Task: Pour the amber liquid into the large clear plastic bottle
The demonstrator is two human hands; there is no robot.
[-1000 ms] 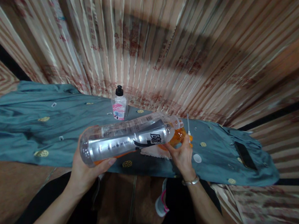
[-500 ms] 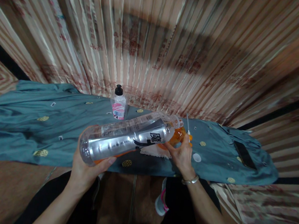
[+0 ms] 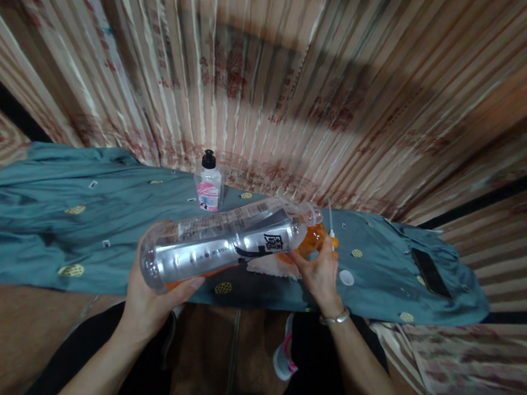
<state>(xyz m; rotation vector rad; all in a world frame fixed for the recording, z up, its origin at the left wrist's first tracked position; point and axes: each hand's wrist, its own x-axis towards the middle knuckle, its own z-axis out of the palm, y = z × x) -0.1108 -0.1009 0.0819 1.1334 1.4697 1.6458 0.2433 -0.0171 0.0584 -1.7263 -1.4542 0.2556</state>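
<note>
My left hand [image 3: 148, 301] grips the base of a large clear plastic bottle [image 3: 214, 245] with a silver label, tilted nearly flat with its neck pointing right. Its mouth sits over an orange container [image 3: 312, 239] that my right hand [image 3: 319, 272] holds from below and the side. A thin white stick [image 3: 331, 222] rises beside my right fingers. Under the orange container lies a pale cloth or paper [image 3: 271, 266] on the teal fabric [image 3: 61, 218].
A small bottle with a black cap and pink label [image 3: 209, 184] stands upright behind the large bottle. A white round cap [image 3: 345, 277] and a dark phone [image 3: 431, 273] lie on the fabric to the right. Striped curtains hang behind.
</note>
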